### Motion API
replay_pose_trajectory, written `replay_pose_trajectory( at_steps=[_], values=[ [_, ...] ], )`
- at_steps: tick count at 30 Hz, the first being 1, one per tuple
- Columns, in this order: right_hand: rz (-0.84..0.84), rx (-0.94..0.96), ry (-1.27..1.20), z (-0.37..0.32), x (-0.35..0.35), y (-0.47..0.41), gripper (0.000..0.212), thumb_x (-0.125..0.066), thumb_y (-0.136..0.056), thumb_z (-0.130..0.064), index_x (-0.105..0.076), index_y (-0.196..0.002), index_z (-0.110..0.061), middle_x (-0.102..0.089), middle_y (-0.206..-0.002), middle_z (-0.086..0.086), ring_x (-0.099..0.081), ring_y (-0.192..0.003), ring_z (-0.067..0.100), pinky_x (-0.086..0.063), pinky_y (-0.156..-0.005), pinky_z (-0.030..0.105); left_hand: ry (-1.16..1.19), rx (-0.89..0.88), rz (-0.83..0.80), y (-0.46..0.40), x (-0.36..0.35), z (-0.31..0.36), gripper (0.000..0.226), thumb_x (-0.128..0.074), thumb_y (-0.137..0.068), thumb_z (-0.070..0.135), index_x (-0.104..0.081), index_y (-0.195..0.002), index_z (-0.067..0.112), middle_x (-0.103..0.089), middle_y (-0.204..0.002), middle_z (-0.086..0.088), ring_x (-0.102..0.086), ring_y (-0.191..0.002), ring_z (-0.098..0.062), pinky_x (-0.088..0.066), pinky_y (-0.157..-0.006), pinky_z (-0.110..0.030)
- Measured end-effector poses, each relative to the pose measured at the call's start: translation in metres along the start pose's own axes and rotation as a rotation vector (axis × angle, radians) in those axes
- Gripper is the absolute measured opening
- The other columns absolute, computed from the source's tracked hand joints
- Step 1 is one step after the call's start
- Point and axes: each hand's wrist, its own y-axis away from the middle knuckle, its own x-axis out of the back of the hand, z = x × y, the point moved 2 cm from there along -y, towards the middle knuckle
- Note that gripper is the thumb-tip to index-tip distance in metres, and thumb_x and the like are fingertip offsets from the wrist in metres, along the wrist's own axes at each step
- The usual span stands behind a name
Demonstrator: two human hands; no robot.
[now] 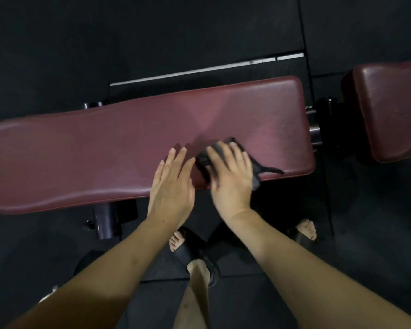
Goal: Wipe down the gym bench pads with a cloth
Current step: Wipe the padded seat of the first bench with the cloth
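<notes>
Right hand [230, 176], blurred, fingers spread, presses crumpled dark cloth [226, 153], mostly hidden, onto long maroon vinyl bench pad [105, 150]; left hand [171, 184] flat, fingers together.

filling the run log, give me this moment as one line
stage: wiping | right hand: presses dark cloth on long maroon pad | left hand: flat beside it | second pad: untouched

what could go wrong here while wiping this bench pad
The dark cloth is bunched under the right hand at the near edge of the long maroon pad, with a tail hanging past the edge; it could slip off onto the floor. The flat left hand on the pad may smear freshly wiped vinyl. The second pad to the right could get missed.
</notes>
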Motion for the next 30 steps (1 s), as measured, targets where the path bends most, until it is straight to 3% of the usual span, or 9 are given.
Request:
replay_pose_trajectory(
  at_steps=[3, 6, 10, 14, 18, 21, 24, 27, 30],
  values=[
    [-0.115, 0.168, -0.025, 0.01, 0.005, 0.004, 0.044, -0.05, -0.103, -0.026, -0.058, -0.146, -0.024, -0.052, -0.154, 0.003, -0.037, -0.151, 0.028, -0.026, -0.125, 0.049, -0.093, -0.009, -0.036, 0.005, 0.0, -0.002, 0.056, -0.044, -0.103, 0.02, -0.034, -0.158, 0.014, -0.017, -0.17, -0.004, -0.002, -0.159, -0.022, -0.017, -0.128, -0.046],
    [-0.107, 0.238, 0.04, 0.066, 0.03, 0.007, 0.039, -0.05, -0.108, -0.03, -0.058, -0.146, -0.022, -0.052, -0.155, 0.002, -0.04, -0.15, 0.026, -0.032, -0.123, 0.047, -0.12, -0.029, -0.048, 0.002, -0.003, 0.009, 0.056, -0.041, -0.104, 0.023, -0.031, -0.159, 0.015, -0.015, -0.171, -0.004, -0.002, -0.159, -0.023, -0.018, -0.128, -0.046],
    [-0.015, -0.015, 0.048, 0.14, 0.065, 0.01, 0.04, -0.05, -0.108, -0.029, -0.058, -0.145, -0.016, -0.053, -0.153, 0.007, -0.041, -0.148, 0.032, -0.037, -0.117, 0.054, -0.003, -0.067, -0.025, -0.01, -0.01, 0.035, 0.054, -0.047, -0.102, 0.018, -0.039, -0.156, 0.012, -0.024, -0.168, -0.007, -0.007, -0.159, -0.024, -0.019, -0.127, -0.049],
    [0.024, -0.191, -0.059, 0.146, 0.061, -0.019, 0.042, -0.055, -0.105, -0.028, -0.059, -0.144, -0.016, -0.053, -0.152, 0.007, -0.039, -0.149, 0.032, -0.035, -0.119, 0.053, 0.017, -0.125, 0.008, -0.029, -0.017, 0.06, 0.054, -0.05, -0.101, 0.014, -0.042, -0.154, 0.01, -0.028, -0.167, -0.009, -0.01, -0.159, -0.027, -0.018, -0.127, -0.049],
    [0.059, -0.341, -0.165, 0.15, 0.059, -0.125, 0.043, -0.055, -0.105, -0.029, -0.056, -0.148, -0.02, -0.046, -0.159, 0.003, -0.039, -0.149, 0.024, -0.032, -0.122, 0.039, 0.014, -0.139, 0.032, -0.061, -0.019, 0.081, 0.054, -0.047, -0.101, 0.015, -0.041, -0.155, 0.012, -0.026, -0.168, -0.009, -0.009, -0.159, -0.027, -0.016, -0.128, -0.048],
    [0.051, -0.313, -0.177, 0.152, 0.059, -0.167, 0.044, -0.052, -0.107, -0.03, -0.054, -0.15, -0.021, -0.042, -0.161, 0.002, -0.038, -0.15, 0.019, -0.031, -0.122, 0.032, 0.007, -0.129, 0.053, -0.079, -0.015, 0.091, 0.052, -0.044, -0.102, 0.015, -0.041, -0.154, 0.011, -0.027, -0.168, -0.009, -0.01, -0.159, -0.027, -0.017, -0.128, -0.048],
    [0.028, -0.306, -0.224, 0.154, 0.069, -0.119, 0.043, -0.056, -0.106, -0.028, -0.055, -0.148, -0.02, -0.043, -0.161, 0.004, -0.04, -0.148, 0.02, -0.026, -0.121, 0.024, 0.01, -0.118, 0.067, -0.084, -0.01, 0.097, 0.052, -0.045, -0.102, 0.016, -0.042, -0.153, 0.011, -0.028, -0.167, -0.009, -0.011, -0.158, -0.027, -0.017, -0.128, -0.048],
    [0.002, -0.318, -0.236, 0.156, 0.085, -0.042, 0.043, -0.059, -0.105, -0.03, -0.056, -0.147, -0.022, -0.044, -0.161, 0.003, -0.042, -0.147, 0.02, -0.034, -0.12, 0.031, -0.015, -0.115, 0.04, -0.087, -0.007, 0.099, 0.053, -0.045, -0.103, 0.018, -0.04, -0.155, 0.013, -0.025, -0.168, -0.007, -0.008, -0.159, -0.026, -0.016, -0.128, -0.046],
    [-0.071, -0.34, -0.241, 0.16, 0.086, -0.022, 0.045, -0.061, -0.104, -0.03, -0.055, -0.148, -0.024, -0.04, -0.163, 0.001, -0.043, -0.147, 0.02, -0.039, -0.117, 0.036, -0.008, -0.116, 0.038, -0.091, -0.008, 0.1, 0.053, -0.046, -0.103, 0.017, -0.041, -0.155, 0.012, -0.025, -0.168, -0.008, -0.009, -0.159, -0.026, -0.016, -0.128, -0.047]
  ],
)
